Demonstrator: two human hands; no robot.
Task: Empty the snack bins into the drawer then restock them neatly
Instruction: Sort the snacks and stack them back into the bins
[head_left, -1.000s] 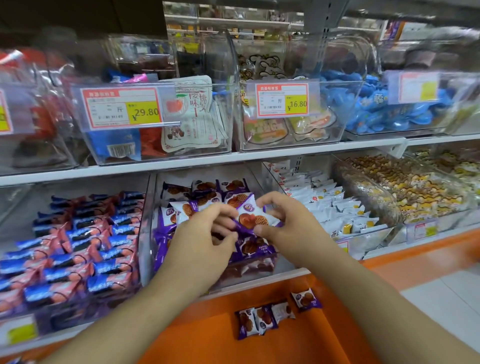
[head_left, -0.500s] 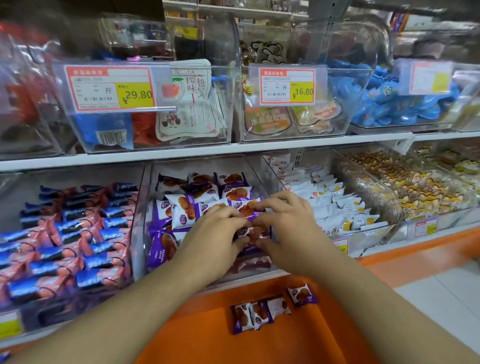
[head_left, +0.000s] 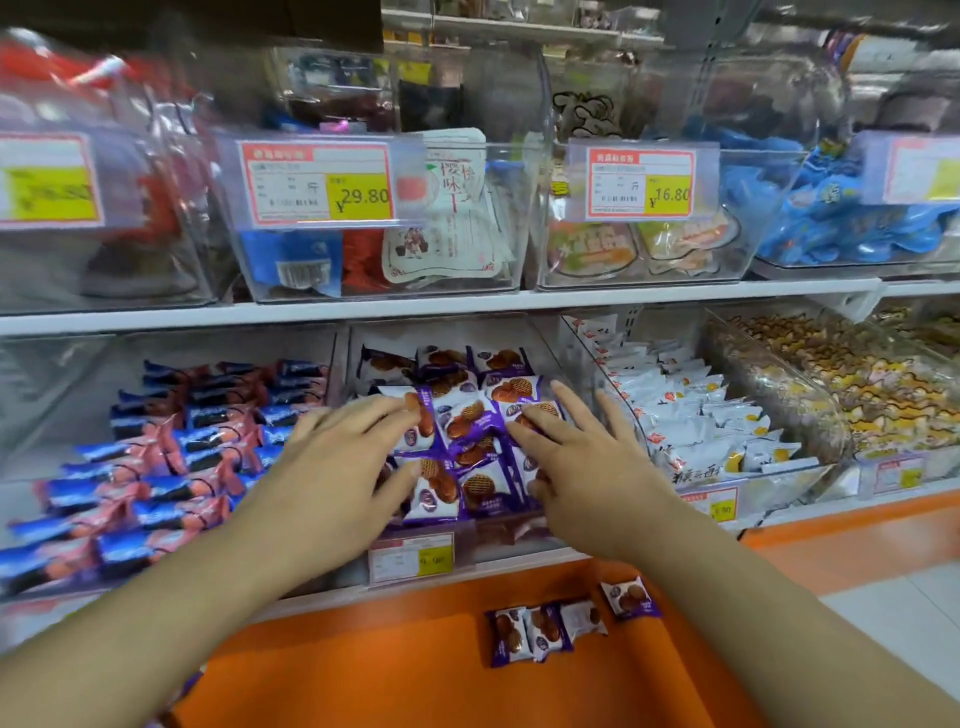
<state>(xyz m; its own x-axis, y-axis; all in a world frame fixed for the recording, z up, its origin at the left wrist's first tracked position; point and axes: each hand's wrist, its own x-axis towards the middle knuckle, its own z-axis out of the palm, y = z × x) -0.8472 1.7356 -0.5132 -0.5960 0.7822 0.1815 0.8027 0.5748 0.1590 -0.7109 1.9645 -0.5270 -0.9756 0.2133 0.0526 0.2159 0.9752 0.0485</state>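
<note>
A clear bin (head_left: 584, 364) on the lower shelf holds several purple-and-white waffle snack packs (head_left: 462, 415) in rows. My left hand (head_left: 337, 467) lies flat over the bin's left side, its straight fingertips touching the packs. My right hand (head_left: 582, 462) rests on the right side with fingers spread and straight on the packs. Neither hand grips anything. Below the shelf, the orange drawer (head_left: 389, 675) holds several of the same purple packs (head_left: 566, 621) near its back edge.
A bin of blue-and-pink packs (head_left: 171, 457) stands to the left. A bin of white packs (head_left: 696, 415) is on the right, with a further bin of brown-yellow sweets (head_left: 857, 384). The upper shelf (head_left: 467, 306) carries clear bins with price tags (head_left: 317, 182).
Both hands held one purple pack above the bin, lowered it into the rows, then let go and spread flat over the packs. The view moved closer and tilted slightly.
</note>
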